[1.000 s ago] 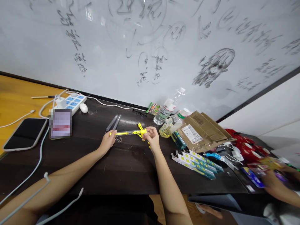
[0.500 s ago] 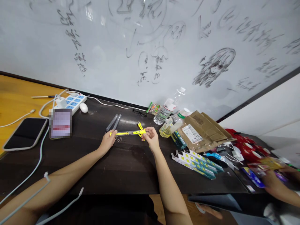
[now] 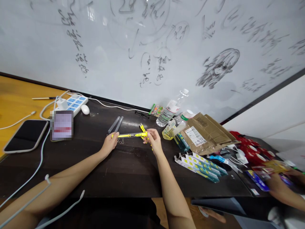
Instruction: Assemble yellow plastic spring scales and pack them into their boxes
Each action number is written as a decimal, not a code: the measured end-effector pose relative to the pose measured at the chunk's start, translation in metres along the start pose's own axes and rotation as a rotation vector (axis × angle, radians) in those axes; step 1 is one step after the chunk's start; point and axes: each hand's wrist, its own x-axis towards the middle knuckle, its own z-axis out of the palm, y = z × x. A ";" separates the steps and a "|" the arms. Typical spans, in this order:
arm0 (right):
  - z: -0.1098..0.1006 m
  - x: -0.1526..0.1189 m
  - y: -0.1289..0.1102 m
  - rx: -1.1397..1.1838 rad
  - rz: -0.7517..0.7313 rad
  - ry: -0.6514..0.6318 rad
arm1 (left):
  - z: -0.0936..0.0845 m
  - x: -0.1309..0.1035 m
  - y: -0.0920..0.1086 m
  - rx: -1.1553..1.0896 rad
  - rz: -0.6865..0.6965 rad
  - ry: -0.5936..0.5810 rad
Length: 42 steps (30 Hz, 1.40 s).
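A slim, pen-shaped tool, yellow with a clear tube [image 3: 131, 135], is stretched level between my hands above the dark table. My left hand [image 3: 111, 142] pinches its left end. At its thicker yellow right end, the fingers of my right hand [image 3: 152, 140] are closed. Just behind that end lie more yellow pieces [image 3: 142, 128], partly hidden by the tool and my right hand. Two clear tubes [image 3: 115, 124] lie side by side beyond my left hand. A thin loop of string [image 3: 121, 141] shows below the tool.
Two bottles [image 3: 168, 113] stand by the whiteboard, beside a cardboard package [image 3: 206, 133]. Teal and white boxes [image 3: 201, 167] lie to the right. A power strip [image 3: 77, 103], a white mouse [image 3: 85, 109] and a phone [image 3: 26, 136] are at left. Another person's hand [image 3: 278, 187] is at far right.
Almost nothing differs. The fingers of my right hand have shifted slightly at the tool's yellow end; my left hand keeps its place.
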 end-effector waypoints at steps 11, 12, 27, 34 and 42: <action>-0.004 0.000 0.000 -0.022 -0.025 -0.058 | -0.001 0.001 -0.001 0.003 -0.026 -0.007; -0.004 0.000 0.000 -0.033 -0.038 -0.064 | -0.001 0.001 -0.001 0.003 -0.029 -0.007; -0.004 0.003 0.006 -0.098 -0.026 -0.059 | 0.001 -0.002 0.002 0.022 0.001 -0.006; -0.004 0.003 0.004 -0.108 0.001 -0.035 | 0.001 -0.003 0.000 0.031 0.033 -0.019; -0.002 0.000 0.005 -0.045 0.005 -0.083 | 0.001 -0.002 0.001 0.020 0.015 -0.023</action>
